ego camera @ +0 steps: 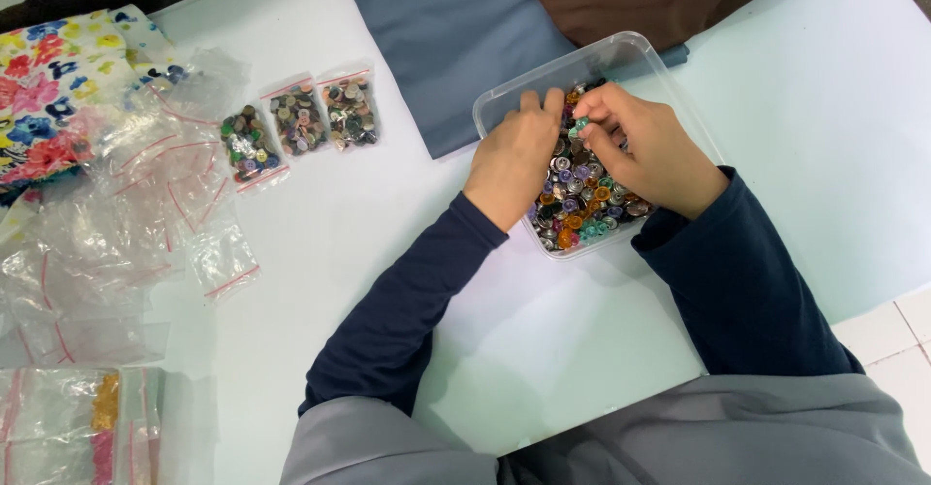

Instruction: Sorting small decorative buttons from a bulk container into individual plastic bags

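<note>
Both my hands were in the clear tub [621,53] of buttons [587,204] on the bench; right hand [645,145] grip pinched a teal button [578,128], left hand [519,150] curled just beside it, contents unclear.

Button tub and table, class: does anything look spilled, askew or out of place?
Nothing spilled: the buttons stay inside the clear tub, where both the left hand and right hand are. Three filled bags lie in a neat row. Only the empty bags lie in a loose, untidy heap.
</note>
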